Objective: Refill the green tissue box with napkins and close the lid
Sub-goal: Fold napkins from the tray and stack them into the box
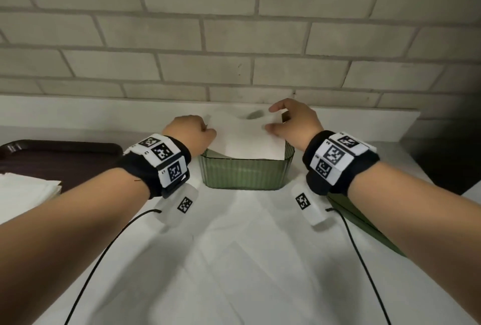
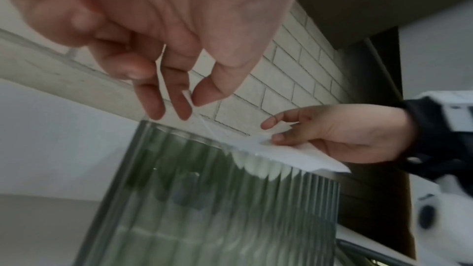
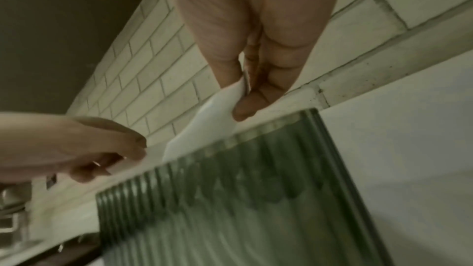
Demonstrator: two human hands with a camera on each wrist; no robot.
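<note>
A ribbed, see-through green tissue box (image 1: 244, 175) stands open on the white table against the brick wall. A white napkin (image 1: 247, 137) lies across its top opening. My left hand (image 1: 194, 133) pinches the napkin's left edge between thumb and fingers (image 2: 188, 98). My right hand (image 1: 289, 124) pinches its right edge (image 3: 238, 96). The napkin (image 2: 294, 153) sags slightly over the box rim (image 3: 256, 135). A flat green lid (image 1: 364, 223) lies on the table to the right, partly under my right forearm.
A stack of white napkins (image 1: 26, 191) sits at the left beside a dark brown tray (image 1: 62, 158). A dark object (image 1: 447, 158) stands at the right edge. Cables run from both wrist cameras across the table.
</note>
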